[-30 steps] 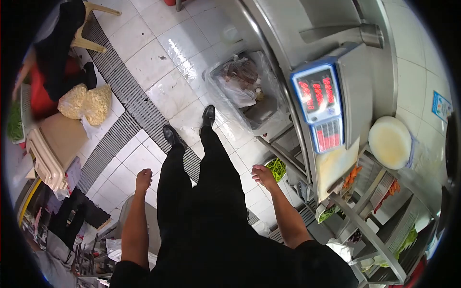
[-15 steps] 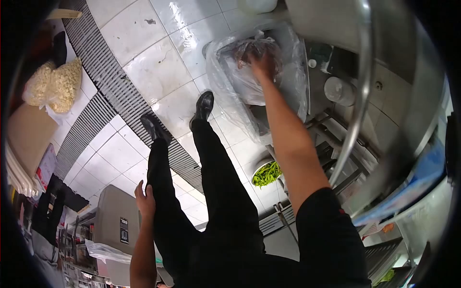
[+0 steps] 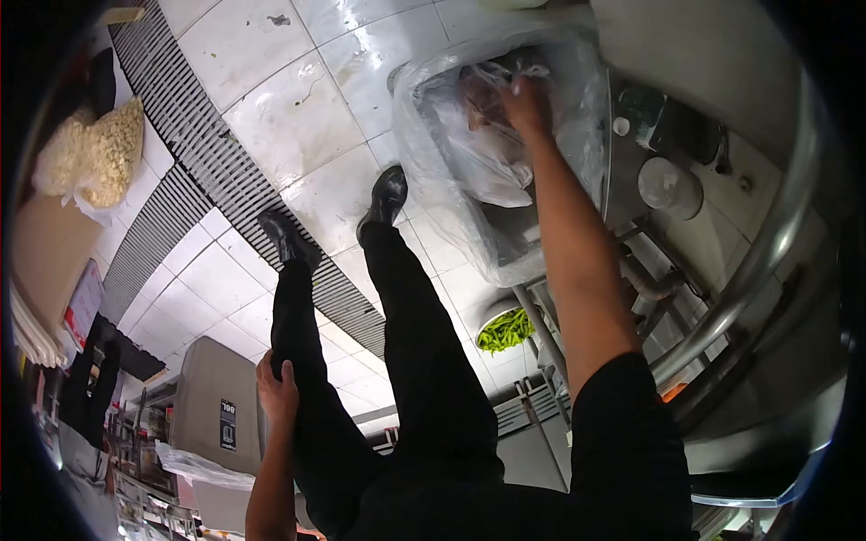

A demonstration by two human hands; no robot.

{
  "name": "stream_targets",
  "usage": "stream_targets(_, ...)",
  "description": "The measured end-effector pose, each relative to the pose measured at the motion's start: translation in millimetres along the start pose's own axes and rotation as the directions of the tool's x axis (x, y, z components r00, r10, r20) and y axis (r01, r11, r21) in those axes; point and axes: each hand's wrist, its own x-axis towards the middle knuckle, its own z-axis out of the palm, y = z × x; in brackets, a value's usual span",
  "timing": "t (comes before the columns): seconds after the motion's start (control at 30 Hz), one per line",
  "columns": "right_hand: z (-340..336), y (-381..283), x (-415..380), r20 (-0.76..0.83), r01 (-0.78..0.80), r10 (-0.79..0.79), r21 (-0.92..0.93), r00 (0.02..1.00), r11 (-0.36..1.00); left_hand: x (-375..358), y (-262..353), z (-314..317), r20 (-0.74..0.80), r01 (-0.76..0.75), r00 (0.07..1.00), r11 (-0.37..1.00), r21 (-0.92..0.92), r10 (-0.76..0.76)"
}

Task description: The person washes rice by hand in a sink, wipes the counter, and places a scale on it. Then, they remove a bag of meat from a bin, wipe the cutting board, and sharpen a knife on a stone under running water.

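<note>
My right hand reaches into a bin lined with a large clear plastic liner. Its fingers are closed on the gathered top of a clear plastic bag with something reddish-brown inside; I cannot make out exactly what. The bag is inside the liner, beside a dark patch of the bin's interior. My left hand is at the side of my left leg, empty, thumb apart and fingers slightly bent.
A bowl of green chillies or beans stands below the bin. At right are a white tub and a curved metal rail. Bags of pale pieces lie at left, near a floor grate. A grey lidded bin stands lower left.
My right hand has shifted right and slightly up in view, now pinching the bag's top; the bag's lower part spreads differently. My left hand has dropped a little against my leg.
</note>
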Motion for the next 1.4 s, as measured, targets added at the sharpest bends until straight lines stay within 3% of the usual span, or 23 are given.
stream_targets(0.1, 2.8, 30.7, -38.5, -0.112, -0.083, 0.084, 0.012, 0.990, 0.996, 6.5, -5.0, 2.8, -0.032, -0.005, 0.999, 0.998, 0.055, 0.006)
stream_targets(0.17, 9.7, 61.1, -44.1, -0.132, -0.157, 0.186, 0.205, 0.974, 0.966, 5.2, -7.3, 0.8, -0.029, -0.067, 0.997, 0.992, 0.103, 0.070)
stream_targets(0.2, 8.8, 60.6, -42.5, -0.123, -0.154, 0.181, 0.202, 0.976, 0.967, 4.2, -4.4, -1.1, -0.027, -0.057, 0.998, 0.993, 0.103, 0.060)
stream_targets(0.27, 7.3, 58.5, -32.2, -0.412, -0.101, 0.175, 0.197, 0.894, 0.975, 7.1, 1.4, -6.3, -0.016, -0.062, 0.998, 0.989, 0.134, 0.065)
stream_targets(0.3, 1.4, 41.6, -28.8, -0.482, -0.029, 0.132, 0.216, 0.866, 0.976, 6.9, 1.4, -7.0, -0.017, -0.056, 0.998, 0.989, 0.134, 0.059)
stream_targets(0.33, 7.3, 41.0, -16.1, -0.480, -0.025, 0.129, 0.217, 0.868, 0.976, 8.1, 1.4, -7.3, -0.013, -0.041, 0.999, 0.988, 0.151, 0.043)
stream_targets(0.4, 17.9, 31.7, 23.8, -0.250, 0.077, 0.002, 0.307, 0.968, 0.948, 11.1, 1.5, -6.5, -0.016, -0.023, 1.000, 0.986, 0.166, 0.026)
stream_targets(0.53, 42.8, 1.7, 62.2, -0.226, 0.075, -0.016, 0.258, 0.974, 0.963, 11.0, 1.1, -6.7, -0.020, -0.039, 0.999, 0.975, 0.221, 0.044)
stream_targets(0.6, 53.0, 11.4, 80.0, -0.026, -0.097, 0.095, -0.099, 0.995, 0.990, 9.3, 4.0, -6.0, -0.027, -0.046, 0.998, 0.975, 0.217, 0.053)
stream_targets(0.7, 22.2, 13.4, 54.7, -0.028, -0.071, 0.067, -0.219, 0.997, 0.973, 9.4, 10.4, -4.2, -0.020, -0.013, 1.000, 0.983, 0.184, 0.017)
stream_targets(0.83, -12.9, 0.0, 26.2, -0.062, 0.012, -0.018, -0.093, 0.998, 0.996, 9.8, 13.0, -4.3, -0.032, -0.003, 0.999, 0.979, 0.202, 0.009)
stream_targets(0.9, -15.6, 9.9, 33.3, 0.240, -0.072, 0.164, -0.351, 0.957, 0.934, 9.1, 12.1, -3.4, -0.020, -0.013, 1.000, 0.980, 0.201, 0.017)
stream_targets(1.13, -21.0, -0.7, 28.4, 0.237, -0.011, 0.149, -0.501, 0.960, 0.865, 14.0, 9.3, -8.4, -0.024, -0.045, 0.998, 0.975, 0.217, 0.051)
stream_targets(1.23, -15.0, 9.8, 21.5, 0.113, -0.015, 0.084, -0.507, 0.990, 0.862, 14.7, 4.0, -8.3, -0.021, -0.049, 0.998, 0.976, 0.210, 0.055)
stream_targets(1.4, -34.8, 27.5, -11.4, -0.009, -0.072, 0.072, -0.287, 0.997, 0.955, 14.6, 1.5, -4.9, -0.028, -0.063, 0.997, 0.976, 0.208, 0.070)
